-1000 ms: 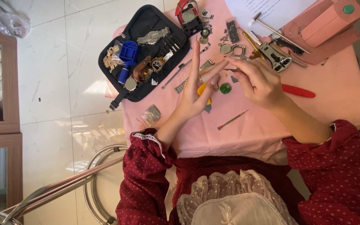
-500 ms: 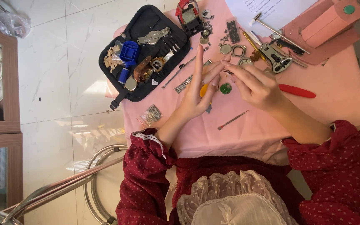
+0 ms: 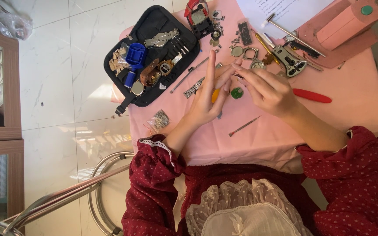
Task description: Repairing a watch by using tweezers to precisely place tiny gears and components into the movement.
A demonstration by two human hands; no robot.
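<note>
Left hand (image 3: 206, 102) and right hand (image 3: 270, 91) pinch a tiny part (image 3: 235, 75), too small to identify, above the pink table (image 3: 355, 100); watch parts (image 3: 241, 52) still loose around, work mid-way.

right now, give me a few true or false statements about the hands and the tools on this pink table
1. Both hands meet fingertip to fingertip over the pink table. True: the left hand and right hand come together above a small green round part.
2. The black tool case lies shut. False: it lies open, with a blue tool inside.
3. A red-handled tool lies on the table beside the right hand. True.
4. The left hand grips a hammer. False: the small hammer lies untouched near the white paper.
5. The sleeves are plain white. False: the sleeves are dark red with dots.
</note>
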